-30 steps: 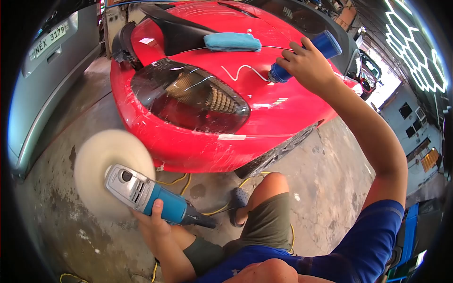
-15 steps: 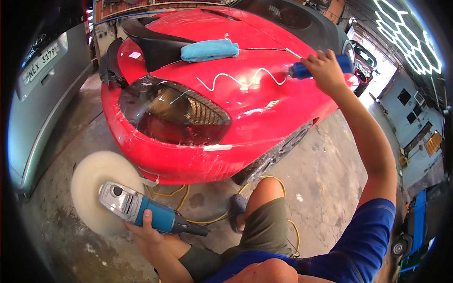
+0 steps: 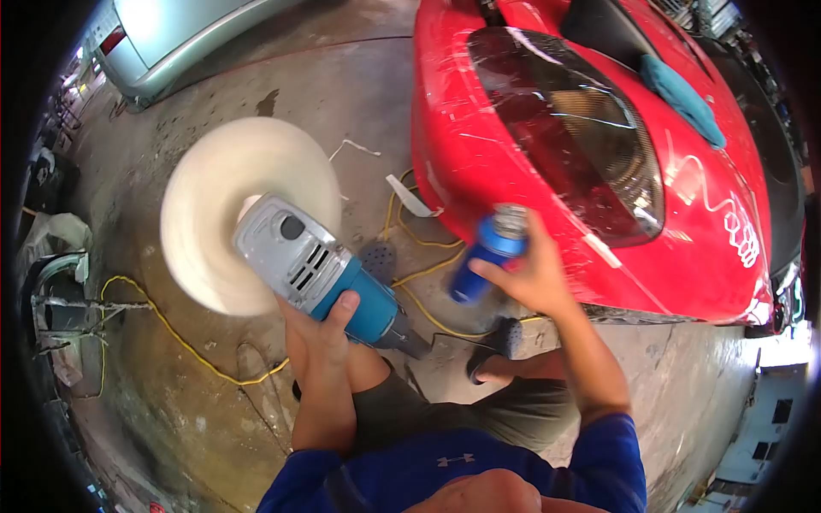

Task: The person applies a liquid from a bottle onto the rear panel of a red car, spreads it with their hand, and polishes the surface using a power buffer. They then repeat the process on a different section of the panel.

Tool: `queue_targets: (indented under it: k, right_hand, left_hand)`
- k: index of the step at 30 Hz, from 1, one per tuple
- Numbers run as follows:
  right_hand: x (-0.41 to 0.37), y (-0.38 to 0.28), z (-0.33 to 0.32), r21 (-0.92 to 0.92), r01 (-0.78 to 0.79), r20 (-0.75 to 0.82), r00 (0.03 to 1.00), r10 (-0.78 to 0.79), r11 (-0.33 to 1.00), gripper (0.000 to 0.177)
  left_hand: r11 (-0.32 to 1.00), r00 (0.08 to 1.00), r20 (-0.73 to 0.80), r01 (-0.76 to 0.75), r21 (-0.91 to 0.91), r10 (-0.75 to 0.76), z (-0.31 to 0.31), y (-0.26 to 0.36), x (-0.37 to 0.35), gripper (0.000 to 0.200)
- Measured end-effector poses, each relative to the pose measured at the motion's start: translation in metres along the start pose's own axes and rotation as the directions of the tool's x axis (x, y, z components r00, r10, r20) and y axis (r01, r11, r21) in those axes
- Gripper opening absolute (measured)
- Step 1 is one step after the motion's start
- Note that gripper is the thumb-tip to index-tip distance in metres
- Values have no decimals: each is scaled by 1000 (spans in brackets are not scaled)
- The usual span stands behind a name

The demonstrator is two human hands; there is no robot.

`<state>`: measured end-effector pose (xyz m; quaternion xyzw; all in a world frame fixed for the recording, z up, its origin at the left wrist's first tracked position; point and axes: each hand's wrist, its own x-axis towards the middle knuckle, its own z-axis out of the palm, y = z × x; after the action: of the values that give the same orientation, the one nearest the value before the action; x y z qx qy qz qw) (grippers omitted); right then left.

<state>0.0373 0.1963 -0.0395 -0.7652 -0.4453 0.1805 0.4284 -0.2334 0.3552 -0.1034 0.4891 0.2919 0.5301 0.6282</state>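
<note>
My left hand [image 3: 327,329] is wrapped round the teal and grey body of a power polisher [image 3: 355,295]. Its big round cream pad [image 3: 201,222] hangs above the floor, smeared as if spinning. Clasped in my right hand [image 3: 540,272] is a blue bottle [image 3: 484,261], tilted, its greyish end pointing up. That hand is close to the rear corner of a red car [image 3: 453,145], apart from the paint. A wavy pale line [image 3: 710,192] of liquid runs across the car's side panel. A rolled teal towel [image 3: 682,98] lies on the bodywork.
A yellow cord [image 3: 197,352] winds over the concrete floor [image 3: 376,103] and past my feet. A silver vehicle [image 3: 184,38] stands at the upper left. Metal parts and clutter [image 3: 64,299] line the left side. Tape [image 3: 603,250] sticks to the red car below the tail light.
The view has swung left and downward. My right hand has drawn the bottle back from the panel toward my body. The wavy line now has extra loops at its end. My left hand keeps the polisher.
</note>
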Motion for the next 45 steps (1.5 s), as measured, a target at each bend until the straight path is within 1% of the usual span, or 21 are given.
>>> queue_targets:
  k: [1, 3, 4, 6, 7, 10, 14, 19, 22, 25, 26, 27, 28, 30, 31, 33, 37, 40, 43, 44, 45]
  right_hand:
    - [28, 18, 42, -12, 44, 11, 999, -44, 999, 78]
    - [76, 65, 133, 39, 38, 41, 998, -39, 999, 73]
    - [95, 79, 171, 35, -5, 95, 995, 2, 999, 71]
    - [129, 120, 249, -53, 99, 66, 993, -95, 994, 71]
    - [143, 131, 277, -94, 72, 106, 992, -61, 993, 71]
    - [170, 157, 343, -231, -11, 236, 969, 67, 973, 74]
    - [181, 179, 386, -225, -55, 220, 970, 106, 973, 82]
    - [183, 160, 373, -309, -89, 314, 930, 190, 947, 86]
    - [165, 155, 354, -276, -8, 219, 973, 72, 961, 88]
    - [102, 170, 319, -68, -102, 153, 982, 111, 992, 79]
    - [70, 195, 315, -120, -145, 370, 911, 180, 982, 66]
    - [30, 235, 316, -175, -175, 566, 787, 244, 969, 56]
    - [-27, 271, 318, -118, -239, 809, 540, 233, 964, 50]
    - [-93, 263, 305, -237, -347, 871, 338, 357, 907, 47]
    - [-113, 252, 299, -273, -382, 860, 315, 402, 883, 46]
    - [-124, 229, 299, -284, -455, 808, 360, 466, 844, 44]
    - [-109, 203, 310, -227, -575, 713, 452, 536, 786, 40]
    - [-94, 194, 311, -181, -641, 678, 469, 566, 746, 37]
    - [-79, 187, 295, -117, -700, 639, 490, 593, 705, 34]
    - [-73, 186, 287, -85, -718, 618, 506, 602, 691, 33]
    - [-69, 187, 283, -41, -737, 595, 525, 609, 675, 32]
  left_hand:
    - [999, 998, -52, 32, 29, -30, -10, -1, -4, 105]
    - [992, 984, -158, 93, 85, -78, -28, -2, -10, 102]
    - [994, 992, -123, 28, 110, -14, -36, -5, -10, 90]
    - [998, 985, -162, 58, 32, -52, -29, 7, -4, 90]
    - [997, 981, -178, 73, -8, -73, -29, 10, 0, 90]
    - [995, 978, -186, 100, 0, -98, -47, -1, 10, 95]
    - [991, 970, -202, 129, -36, -134, -36, -8, 21, 96]
    - [976, 968, -146, 192, -100, -206, -31, -8, 19, 95]
    - [966, 965, -128, 211, -147, -230, -26, -6, 11, 95]
    - [966, 966, -100, 226, -126, -239, -21, -4, 1, 100]
    - [962, 965, -93, 229, -152, -245, -20, -6, -1, 99]
    - [956, 964, -89, 231, -178, -250, -18, -8, -3, 99]
    - [955, 959, -95, 252, -155, -269, -15, -8, -6, 100]
    - [953, 952, -96, 280, -116, -291, -8, -12, -6, 103]
    - [956, 954, -97, 275, -100, -284, -5, -15, -5, 103]
    - [956, 955, -78, 280, -88, -287, 4, -28, -3, 103]
    - [934, 934, 74, 352, -50, -348, 0, -63, 24, 102]
    - [942, 942, 119, 325, -85, -314, 32, -79, 56, 101]
    - [960, 956, 141, 269, -78, -257, 41, -52, 84, 100]
    - [969, 944, 245, 243, -54, -223, 27, -64, 105, 100]
    - [970, 942, 265, 231, -71, -204, 35, -61, 113, 101]
